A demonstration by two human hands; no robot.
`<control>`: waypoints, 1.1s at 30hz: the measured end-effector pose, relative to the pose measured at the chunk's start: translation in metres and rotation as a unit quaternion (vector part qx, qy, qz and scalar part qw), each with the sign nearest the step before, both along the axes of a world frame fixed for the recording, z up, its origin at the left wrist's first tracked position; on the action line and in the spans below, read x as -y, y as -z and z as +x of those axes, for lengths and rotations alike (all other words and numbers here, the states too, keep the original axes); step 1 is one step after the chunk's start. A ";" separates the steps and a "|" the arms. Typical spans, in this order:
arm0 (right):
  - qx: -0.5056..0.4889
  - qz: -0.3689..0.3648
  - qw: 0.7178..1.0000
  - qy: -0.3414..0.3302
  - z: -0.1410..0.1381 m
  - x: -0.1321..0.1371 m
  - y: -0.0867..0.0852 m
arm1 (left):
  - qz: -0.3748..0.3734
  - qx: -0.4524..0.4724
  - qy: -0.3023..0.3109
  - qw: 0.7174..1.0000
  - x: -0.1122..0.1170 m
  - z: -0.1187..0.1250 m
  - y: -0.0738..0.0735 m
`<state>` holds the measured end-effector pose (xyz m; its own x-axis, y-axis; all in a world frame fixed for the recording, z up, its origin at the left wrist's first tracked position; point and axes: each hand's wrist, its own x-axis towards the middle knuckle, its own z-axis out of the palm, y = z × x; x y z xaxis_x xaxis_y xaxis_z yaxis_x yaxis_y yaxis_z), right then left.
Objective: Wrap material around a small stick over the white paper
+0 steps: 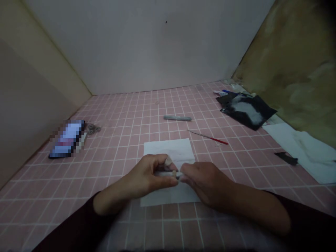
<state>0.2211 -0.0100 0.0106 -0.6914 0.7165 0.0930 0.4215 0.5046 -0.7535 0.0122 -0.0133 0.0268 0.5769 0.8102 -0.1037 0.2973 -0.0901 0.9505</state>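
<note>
Above a white sheet of paper (154,197), my two hands meet near the middle of the view. My left hand (147,176) pinches a small tan piece (174,173) between thumb and fingertips. My right hand (210,182) is closed just to the right, its fingertips almost touching that piece. Something small and pale pokes out of the right fingertips, too hidden to name. Beyond the paper lies a thin file-like tool (208,137) with a red handle. Farther back rests a flat grey strip (177,118).
A phone (67,140), partly blurred, lies at the left beside a small metal item (93,129). At the right are a black pouch (246,108), white sheets (304,150) and a dark scrap (286,158). Walls enclose the pink tiled surface (126,119) on three sides.
</note>
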 end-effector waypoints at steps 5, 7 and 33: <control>-0.007 -0.159 0.987 -0.003 0.001 -0.007 -0.002 | 0.182 -0.069 -0.026 0.981 0.005 0.001 0.004; -0.035 -0.314 0.948 -0.040 0.002 -0.012 -0.003 | 0.289 -0.097 -0.033 0.952 0.008 0.002 0.006; -0.018 -0.144 0.989 -0.007 0.005 -0.008 -0.004 | 0.310 -0.133 -0.027 0.941 0.006 -0.004 -0.002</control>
<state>0.2256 -0.0017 0.0149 -0.7010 0.7075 -0.0893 0.3864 0.2716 -0.8814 0.0084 -0.0191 0.0289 0.5532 0.7902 0.2636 0.5376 -0.5804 0.6116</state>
